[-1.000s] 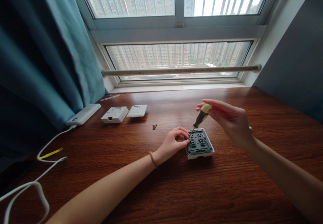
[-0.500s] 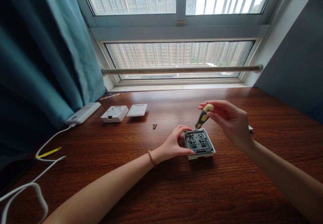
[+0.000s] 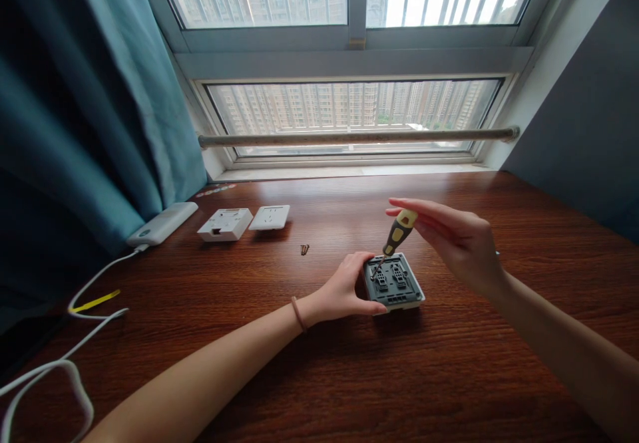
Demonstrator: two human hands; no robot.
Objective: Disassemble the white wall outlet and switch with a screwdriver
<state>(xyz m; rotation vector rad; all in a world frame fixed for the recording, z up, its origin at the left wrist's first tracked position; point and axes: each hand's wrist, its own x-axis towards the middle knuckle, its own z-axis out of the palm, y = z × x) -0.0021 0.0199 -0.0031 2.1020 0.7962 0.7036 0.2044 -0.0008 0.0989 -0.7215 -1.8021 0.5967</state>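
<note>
A square wall switch [image 3: 412,288] with its grey inner frame bared sits on a white back box on the table. My left hand [image 3: 347,288] grips it by the left side, thumb at the near edge and fingers at the far edge. Above it, my right hand [image 3: 456,240] holds a screwdriver [image 3: 398,232] with a yellow and dark grey handle, fingers stretched across the handle's top. The screwdriver leans, its shaft reaching down to the left part of the grey frame; the exact spot of its tip is hard to make out.
Several small screws [image 3: 304,250] lie left of the switch. Farther left are a white socket plate [image 3: 270,217], a white box [image 3: 225,225] and a white power strip [image 3: 164,223] with a cable [image 3: 94,283] and yellow tie [image 3: 97,301]. A curtain [image 3: 164,110] hangs at left.
My right fingers have straightened and shifted slightly left over the top of the screwdriver handle. The screwdriver has dipped a little. My left hand keeps its grip on the switch.
</note>
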